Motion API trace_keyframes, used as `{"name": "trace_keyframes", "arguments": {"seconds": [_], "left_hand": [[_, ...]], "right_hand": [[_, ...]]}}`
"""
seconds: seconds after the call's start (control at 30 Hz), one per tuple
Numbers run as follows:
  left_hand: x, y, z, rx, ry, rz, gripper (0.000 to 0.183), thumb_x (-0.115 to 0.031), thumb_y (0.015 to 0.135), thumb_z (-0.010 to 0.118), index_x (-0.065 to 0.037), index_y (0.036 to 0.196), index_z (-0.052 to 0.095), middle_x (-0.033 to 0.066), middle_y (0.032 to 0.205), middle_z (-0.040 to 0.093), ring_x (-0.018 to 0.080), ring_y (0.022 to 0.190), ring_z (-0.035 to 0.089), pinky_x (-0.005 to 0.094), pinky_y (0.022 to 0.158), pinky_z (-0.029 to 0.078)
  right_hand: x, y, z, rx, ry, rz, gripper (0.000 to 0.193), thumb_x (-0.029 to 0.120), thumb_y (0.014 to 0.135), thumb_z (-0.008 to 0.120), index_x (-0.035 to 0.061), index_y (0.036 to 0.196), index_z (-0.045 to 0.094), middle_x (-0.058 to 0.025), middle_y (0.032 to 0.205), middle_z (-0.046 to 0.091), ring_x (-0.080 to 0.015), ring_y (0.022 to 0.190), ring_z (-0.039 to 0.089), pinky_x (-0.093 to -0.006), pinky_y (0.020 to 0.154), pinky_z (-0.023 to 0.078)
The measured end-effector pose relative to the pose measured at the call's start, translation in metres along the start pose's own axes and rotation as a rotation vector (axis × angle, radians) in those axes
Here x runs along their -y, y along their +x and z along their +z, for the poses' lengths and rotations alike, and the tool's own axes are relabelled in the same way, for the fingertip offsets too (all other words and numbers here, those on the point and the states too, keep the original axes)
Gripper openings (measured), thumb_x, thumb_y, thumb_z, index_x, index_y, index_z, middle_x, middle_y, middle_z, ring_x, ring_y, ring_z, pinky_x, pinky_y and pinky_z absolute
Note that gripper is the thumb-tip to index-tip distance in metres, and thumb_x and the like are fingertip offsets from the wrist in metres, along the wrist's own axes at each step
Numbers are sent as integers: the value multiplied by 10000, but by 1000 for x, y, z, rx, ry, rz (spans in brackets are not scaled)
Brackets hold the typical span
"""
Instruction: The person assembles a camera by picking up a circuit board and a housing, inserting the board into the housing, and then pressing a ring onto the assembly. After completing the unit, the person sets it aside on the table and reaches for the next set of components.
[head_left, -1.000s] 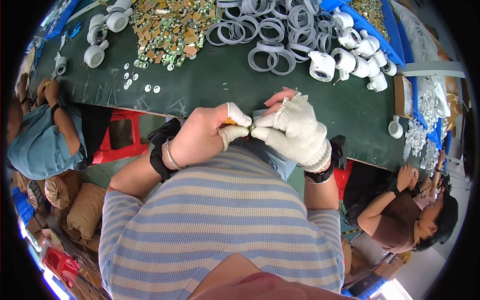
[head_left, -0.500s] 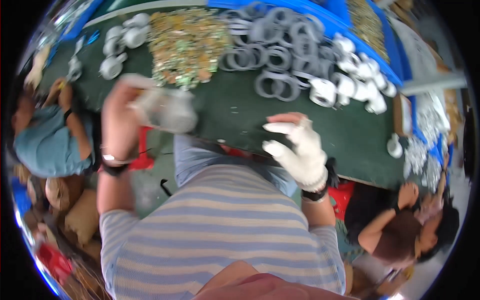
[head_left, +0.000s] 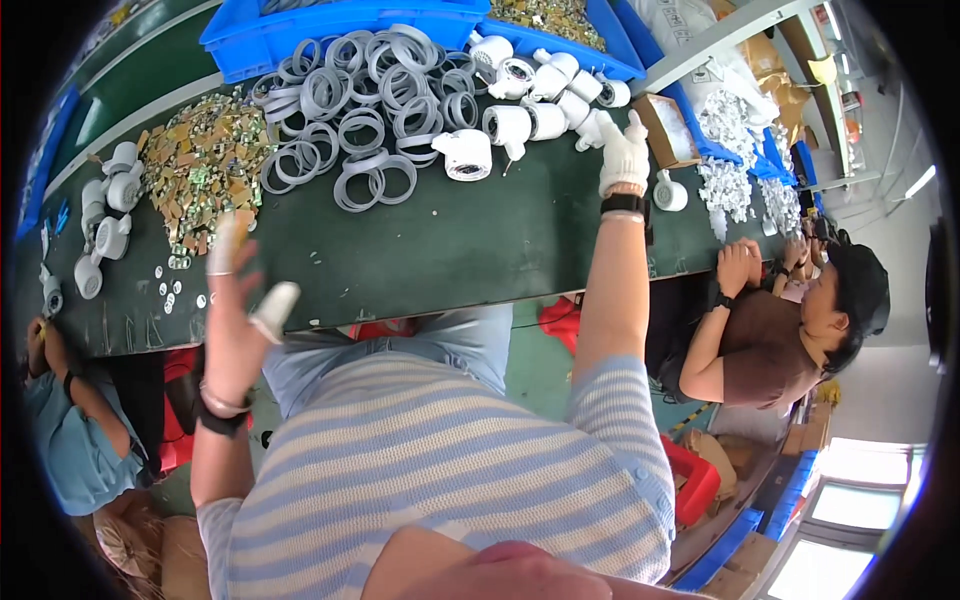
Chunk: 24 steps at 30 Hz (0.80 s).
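My left hand (head_left: 235, 325) is raised over the near table edge, fingers spread, with white covers on the thumb and a fingertip and nothing held. My right hand (head_left: 625, 160), in a white glove, reaches to the far right of the table. Its fingers stretch out beside a cluster of white camera housings (head_left: 548, 120), apart from one another; whether they touch the nearest one I cannot tell. Grey rings (head_left: 362, 130) lie heaped at the middle back. Left of them spreads a pile of small circuit boards (head_left: 200, 165). More white camera housings (head_left: 110, 238) stand at the left.
Blue bins (head_left: 345, 38) line the back of the green table (head_left: 420, 250). A cardboard box (head_left: 668, 130) and clear plastic parts (head_left: 728, 185) are at the right. Small white discs (head_left: 170, 290) lie near the left hand. A person (head_left: 775, 330) sits at the right, another (head_left: 80, 430) at the left.
The blurred white object in my left hand is gone from it, and that hand is now open. My right hand has stretched forward to the housings. The view has swung to the right.
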<state>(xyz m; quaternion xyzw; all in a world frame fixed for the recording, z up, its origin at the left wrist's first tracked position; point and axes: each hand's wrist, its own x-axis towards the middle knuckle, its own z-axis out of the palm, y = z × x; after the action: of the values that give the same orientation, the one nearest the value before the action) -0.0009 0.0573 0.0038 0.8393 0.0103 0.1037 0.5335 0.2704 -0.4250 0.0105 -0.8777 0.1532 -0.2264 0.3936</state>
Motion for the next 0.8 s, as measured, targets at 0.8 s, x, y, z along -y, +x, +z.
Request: {"name": "trace_keyframes", "arguments": {"seconds": [0.8], "left_hand": [[-3,-4,10,91,-1029,-474,638,-228,1037,666,-125,1574,337,70,1289,625,212,1089,682,395,889,618]], "right_hand": [[124,-227,91,436,-186,-1147,316,177,806,788,151,1110,708,-88,1219,680,-316,1016,626,-452,885,492]]}}
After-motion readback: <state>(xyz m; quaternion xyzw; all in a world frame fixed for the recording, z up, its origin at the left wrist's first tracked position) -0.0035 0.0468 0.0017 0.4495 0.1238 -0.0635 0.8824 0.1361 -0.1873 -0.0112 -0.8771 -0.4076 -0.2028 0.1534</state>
